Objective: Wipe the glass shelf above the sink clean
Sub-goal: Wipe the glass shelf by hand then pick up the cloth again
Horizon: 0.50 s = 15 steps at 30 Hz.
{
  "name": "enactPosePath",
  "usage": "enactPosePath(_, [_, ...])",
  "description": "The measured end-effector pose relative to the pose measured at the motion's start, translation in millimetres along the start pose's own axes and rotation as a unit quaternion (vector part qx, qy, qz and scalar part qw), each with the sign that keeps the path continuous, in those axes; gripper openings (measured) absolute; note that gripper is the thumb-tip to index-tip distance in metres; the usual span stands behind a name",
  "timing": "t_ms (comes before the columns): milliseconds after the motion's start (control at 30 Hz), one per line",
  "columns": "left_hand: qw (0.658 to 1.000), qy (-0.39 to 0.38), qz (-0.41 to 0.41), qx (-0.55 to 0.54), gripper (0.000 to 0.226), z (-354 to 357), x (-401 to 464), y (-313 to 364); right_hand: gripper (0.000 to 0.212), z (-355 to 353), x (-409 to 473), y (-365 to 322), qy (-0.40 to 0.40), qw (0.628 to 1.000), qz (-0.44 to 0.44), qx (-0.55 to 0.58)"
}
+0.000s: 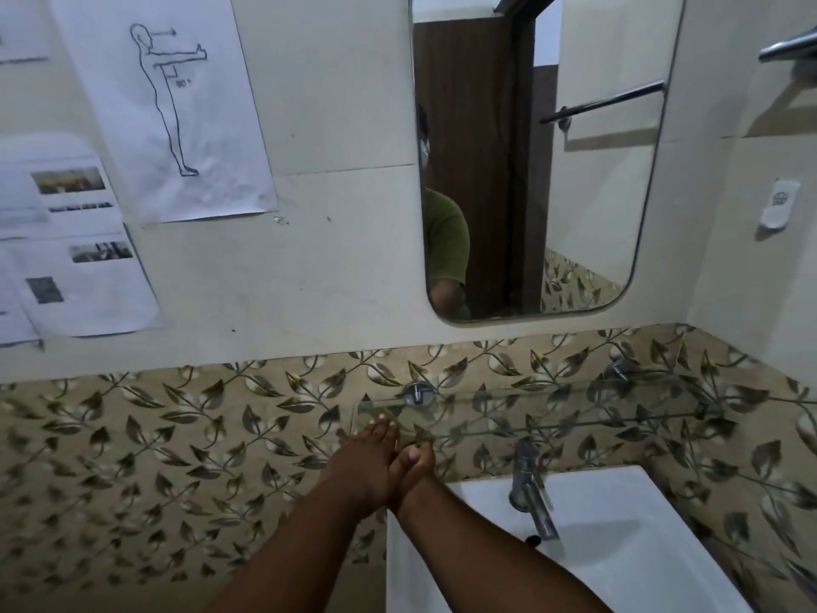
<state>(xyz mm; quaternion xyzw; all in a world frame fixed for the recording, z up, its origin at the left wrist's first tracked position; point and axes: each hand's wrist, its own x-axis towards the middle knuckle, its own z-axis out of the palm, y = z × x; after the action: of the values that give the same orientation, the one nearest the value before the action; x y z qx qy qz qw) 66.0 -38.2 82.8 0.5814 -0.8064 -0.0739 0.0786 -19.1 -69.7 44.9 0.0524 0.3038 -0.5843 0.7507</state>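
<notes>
The clear glass shelf [574,413] runs along the leaf-patterned tiles above the white sink [628,564], held by two chrome brackets [418,393]. Both my bare arms reach to its left end. My left hand [369,453] lies stretched out with its fingertips on the shelf's left front corner. My right hand [413,464] sits pressed against it just to the right, below the shelf's front edge, with its fingers mostly hidden. No cloth is visible in either hand.
A chrome tap [530,493] stands at the back of the sink, right of my hands and under the shelf. A mirror [574,126] hangs above. Paper sheets [163,104] are taped to the left wall. A towel rail [787,46] and white holder [779,210] are on the right wall.
</notes>
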Motion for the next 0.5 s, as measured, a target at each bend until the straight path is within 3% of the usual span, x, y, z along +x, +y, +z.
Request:
enactPosePath(100, [1.000, 0.015, -0.001, 0.001, 0.137, 1.7, -0.3, -0.1, 0.070, -6.4, -4.1, -5.5, -0.009, 0.997, 0.036, -0.063])
enactPosePath(233, [1.000, 0.026, 0.008, 0.010, 0.133, 3.9, -3.0, -3.1, 0.101, -36.2, -17.6, -27.9, -0.091, 0.988, 0.096, -0.078])
enactPosePath(500, [0.993, 0.097, 0.036, 0.062, 0.114, 34.1, 0.5, -16.0, 0.105, -115.9, -53.2, -138.4, -0.088, 0.995, -0.046, -0.020])
